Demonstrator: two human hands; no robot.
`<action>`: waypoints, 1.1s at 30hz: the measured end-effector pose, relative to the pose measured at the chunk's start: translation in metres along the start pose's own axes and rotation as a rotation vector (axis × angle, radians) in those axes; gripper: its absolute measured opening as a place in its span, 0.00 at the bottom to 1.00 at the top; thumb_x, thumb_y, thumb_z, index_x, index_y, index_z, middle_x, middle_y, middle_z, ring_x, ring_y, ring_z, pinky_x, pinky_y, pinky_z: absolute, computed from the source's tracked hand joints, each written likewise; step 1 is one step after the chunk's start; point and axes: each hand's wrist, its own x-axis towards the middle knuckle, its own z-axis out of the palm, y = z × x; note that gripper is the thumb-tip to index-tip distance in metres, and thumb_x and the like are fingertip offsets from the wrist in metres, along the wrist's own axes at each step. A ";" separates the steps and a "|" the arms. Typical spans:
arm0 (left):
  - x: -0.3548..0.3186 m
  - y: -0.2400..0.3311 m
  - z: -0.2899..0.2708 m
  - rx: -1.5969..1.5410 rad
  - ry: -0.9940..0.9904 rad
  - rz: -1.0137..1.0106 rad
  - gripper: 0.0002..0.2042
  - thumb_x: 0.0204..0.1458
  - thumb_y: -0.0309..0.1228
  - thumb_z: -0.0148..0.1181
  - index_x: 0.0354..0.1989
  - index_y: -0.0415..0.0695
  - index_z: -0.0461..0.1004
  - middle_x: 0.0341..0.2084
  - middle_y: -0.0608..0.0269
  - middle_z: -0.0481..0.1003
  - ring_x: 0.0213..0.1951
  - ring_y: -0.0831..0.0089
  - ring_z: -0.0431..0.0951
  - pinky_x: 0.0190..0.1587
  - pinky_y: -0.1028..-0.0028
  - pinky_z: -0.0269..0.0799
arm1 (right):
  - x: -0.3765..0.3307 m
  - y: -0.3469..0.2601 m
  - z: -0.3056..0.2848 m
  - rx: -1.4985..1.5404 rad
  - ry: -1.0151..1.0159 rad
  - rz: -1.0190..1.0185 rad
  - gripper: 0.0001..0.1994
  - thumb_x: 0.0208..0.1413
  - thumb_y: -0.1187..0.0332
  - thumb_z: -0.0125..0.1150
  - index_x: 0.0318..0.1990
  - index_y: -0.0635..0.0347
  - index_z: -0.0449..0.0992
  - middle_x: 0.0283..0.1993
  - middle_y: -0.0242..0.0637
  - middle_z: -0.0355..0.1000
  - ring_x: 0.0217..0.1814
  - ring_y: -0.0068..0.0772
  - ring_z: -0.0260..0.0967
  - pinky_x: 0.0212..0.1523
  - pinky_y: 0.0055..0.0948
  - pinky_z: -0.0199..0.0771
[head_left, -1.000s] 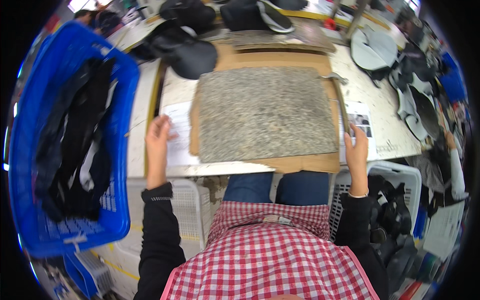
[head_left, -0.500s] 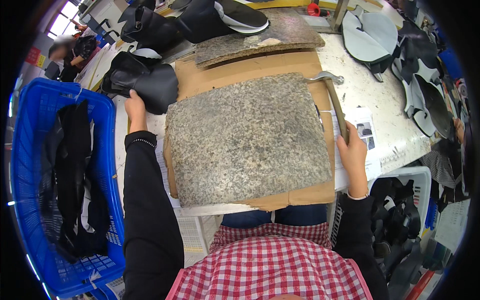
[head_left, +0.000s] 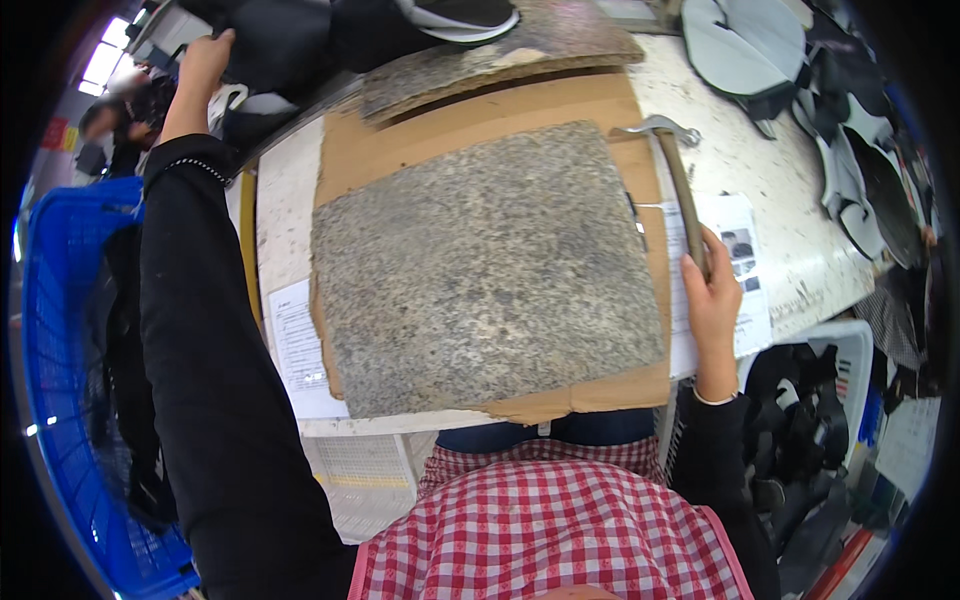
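Note:
My right hand is wrapped round the wooden handle of a hammer. The metal head lies at the far right corner of a speckled stone slab. At the far left, my left arm is stretched out, with my left hand at a black leather piece, perhaps a boot upper. The fingers look closed on its edge, though dark leather hides part of the grip. Brown cardboard lies under the slab.
Behind the slab lies a second stone slab with black leather pieces on it. Printed sheets flank the work. A blue basket stands left, a white basket right. White-lined pieces lie far right. People sit far left.
My left hand has moved up and away to the far left with the black leather piece, off the spot beside the slab. My right hand stays on the hammer. The view has shifted slightly.

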 end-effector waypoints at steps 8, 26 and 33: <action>-0.251 0.037 0.029 0.155 -0.271 0.463 0.14 0.58 0.38 0.59 0.50 0.53 0.84 0.43 0.54 0.83 0.49 0.53 0.82 0.49 0.57 0.79 | 0.030 0.039 0.006 0.037 0.032 -0.054 0.24 0.63 0.65 0.62 0.65 0.60 0.72 0.45 0.44 0.76 0.41 0.29 0.72 0.44 0.29 0.73; -0.371 -0.270 -0.231 0.250 0.491 0.105 0.23 0.52 0.24 0.65 0.58 0.39 0.75 0.54 0.46 0.76 0.56 0.50 0.77 0.59 0.60 0.74 | 0.140 0.014 0.074 0.116 -0.455 -0.015 0.17 0.64 0.52 0.63 0.39 0.60 0.77 0.29 0.29 0.71 0.27 0.25 0.66 0.30 0.28 0.67; -0.275 -0.291 -0.195 0.627 0.527 0.226 0.14 0.55 0.24 0.57 0.50 0.41 0.76 0.54 0.50 0.76 0.55 0.50 0.77 0.56 0.56 0.76 | 0.013 -0.026 0.008 0.935 -0.147 0.132 0.05 0.70 0.64 0.58 0.44 0.54 0.72 0.23 0.18 0.56 0.19 0.10 0.48 0.19 0.17 0.47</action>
